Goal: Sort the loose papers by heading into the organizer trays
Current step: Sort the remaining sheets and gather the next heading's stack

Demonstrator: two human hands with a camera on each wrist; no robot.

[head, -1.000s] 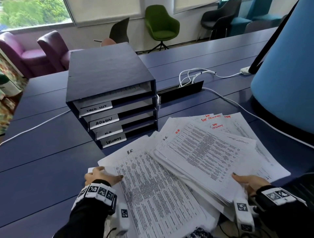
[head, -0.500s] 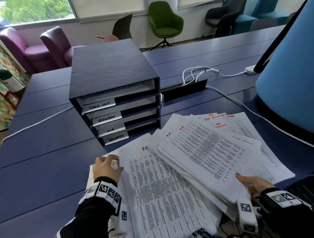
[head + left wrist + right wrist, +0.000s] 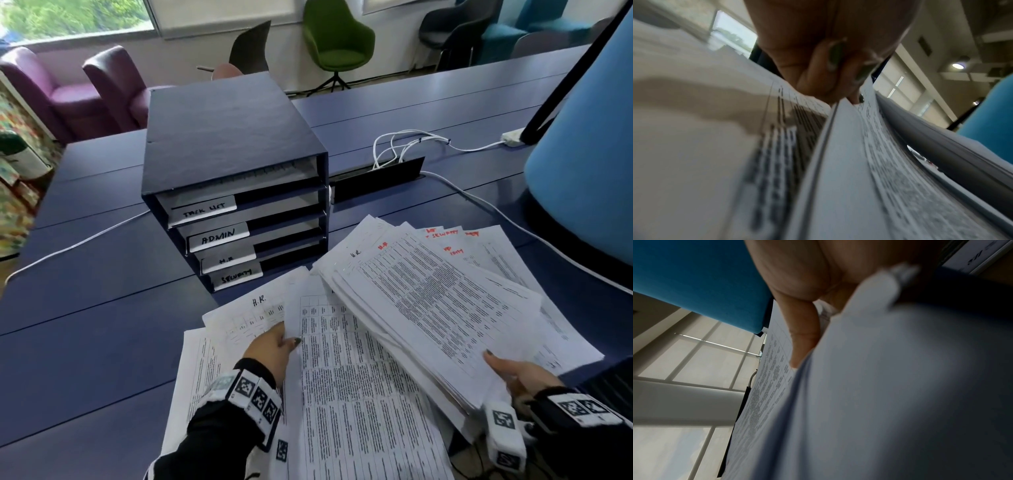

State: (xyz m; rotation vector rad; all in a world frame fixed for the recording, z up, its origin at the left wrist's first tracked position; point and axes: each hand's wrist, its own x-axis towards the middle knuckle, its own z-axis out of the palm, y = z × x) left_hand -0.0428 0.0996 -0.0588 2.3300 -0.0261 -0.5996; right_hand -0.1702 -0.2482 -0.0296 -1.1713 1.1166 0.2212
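A dark blue organizer (image 3: 226,137) stands on the desk with trays labelled TASK LIST, ADMIN (image 3: 219,237), H.R and SECURITY. In front of it lie fanned printed papers. My right hand (image 3: 513,371) grips a thick stack of papers (image 3: 435,308) at its near edge, thumb on top, and lifts that side. My left hand (image 3: 274,346) pinches the left edge of a printed sheet (image 3: 352,394) lying under that stack; the left wrist view shows the fingers (image 3: 818,78) curled onto the paper edge. A sheet headed H.R. (image 3: 253,308) lies just beyond the left hand.
White cables (image 3: 404,144) run from a black desk socket flap (image 3: 376,178) toward a blue lamp shade (image 3: 589,171) at the right. Another white cable (image 3: 78,245) crosses the desk at the left. Armchairs stand beyond the desk.
My left hand moved right from the left corner of the papers and took hold of a sheet's edge. The right hand kept its grip on the stack and raised it slightly.
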